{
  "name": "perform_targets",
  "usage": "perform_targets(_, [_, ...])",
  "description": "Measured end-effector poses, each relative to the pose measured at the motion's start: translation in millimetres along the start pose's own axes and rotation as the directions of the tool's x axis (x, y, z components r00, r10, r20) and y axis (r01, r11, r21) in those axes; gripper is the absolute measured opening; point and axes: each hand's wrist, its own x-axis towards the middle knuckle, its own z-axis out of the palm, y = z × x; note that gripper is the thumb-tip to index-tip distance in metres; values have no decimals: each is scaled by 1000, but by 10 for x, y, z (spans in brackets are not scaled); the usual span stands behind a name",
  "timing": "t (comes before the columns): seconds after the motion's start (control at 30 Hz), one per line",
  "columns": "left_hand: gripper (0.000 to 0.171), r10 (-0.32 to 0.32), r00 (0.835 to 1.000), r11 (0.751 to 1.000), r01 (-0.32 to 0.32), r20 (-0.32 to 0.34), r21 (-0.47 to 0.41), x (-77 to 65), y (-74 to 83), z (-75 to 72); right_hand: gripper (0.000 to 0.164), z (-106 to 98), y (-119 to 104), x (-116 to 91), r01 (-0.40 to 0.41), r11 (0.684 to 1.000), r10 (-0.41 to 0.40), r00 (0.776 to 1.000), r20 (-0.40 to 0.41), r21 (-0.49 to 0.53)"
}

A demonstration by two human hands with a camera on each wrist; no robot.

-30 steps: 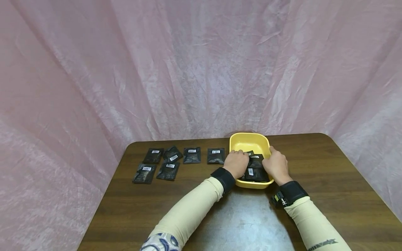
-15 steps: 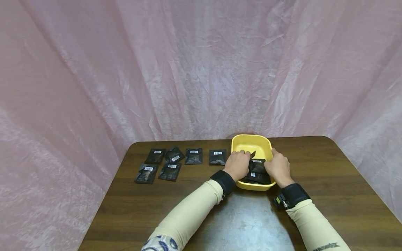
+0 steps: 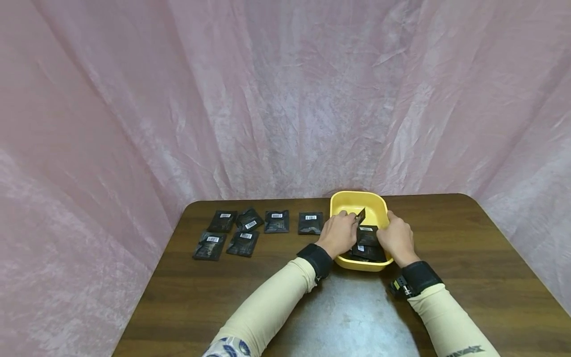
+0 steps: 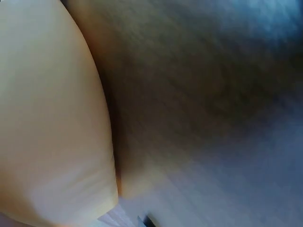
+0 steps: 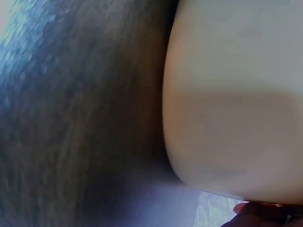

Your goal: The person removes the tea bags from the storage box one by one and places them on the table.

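Note:
My left hand (image 3: 339, 234) reaches over the left rim of a yellow plastic bin (image 3: 358, 194) and pinches a small black packet (image 3: 361, 216). That packet stands tilted up at the fingertips, above the others. Several more black packets (image 3: 368, 237) lie piled in the near half of the bin, some with white barcode labels. On the opposite side, my right hand (image 3: 396, 239) grips the bin's right rim, its fingers partly hidden. Both wrist views show mostly a pale sleeve, the left sleeve (image 4: 52, 118) and the right sleeve (image 5: 236, 118), beside a blurred tabletop.
Left of the bin, several black barcode-labelled packets (image 3: 276, 221) lie flat on the brown wooden table (image 3: 187, 307). The nearest one (image 3: 310, 223) lies close to the bin's left wall. A pink curtain (image 3: 285, 99) hangs behind the table's far edge.
The packet in my left hand has come up from the pile and now stands tilted at the fingertips. My right hand keeps its grip on the rim. The head view has shifted slightly.

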Motion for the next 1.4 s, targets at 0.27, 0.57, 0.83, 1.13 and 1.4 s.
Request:
perform_targets(0.27, [24, -74, 997, 985, 67, -35, -156, -53, -7, -20, 69, -5, -10, -9, -21, 1000, 21, 999, 33, -3])
perform_targets(0.57, [37, -148, 987, 942, 122, -60, -313, -77, -16, -139, 65, 0, -27, 48, 10, 1000, -10, 1000, -1, -8])
perform_targets(0.83, [28, -128, 985, 933, 81, -115, -351, -332, -119, -356, 61, 29, -20, 31, 13, 1000, -13, 1000, 2, -10])
perform_targets(1.13, [22, -87, 941, 982, 26, -328, -187, -675, -426, -544, 51, 0, 57, 30, 0, 1000, 0, 1000, -13, -20])
perform_targets(1.4, [19, -135, 940, 989, 147, -313, 15, -1130, -858, -715, 52, 56, 51, 3, 10, 1000, -10, 1000, -6, -14])
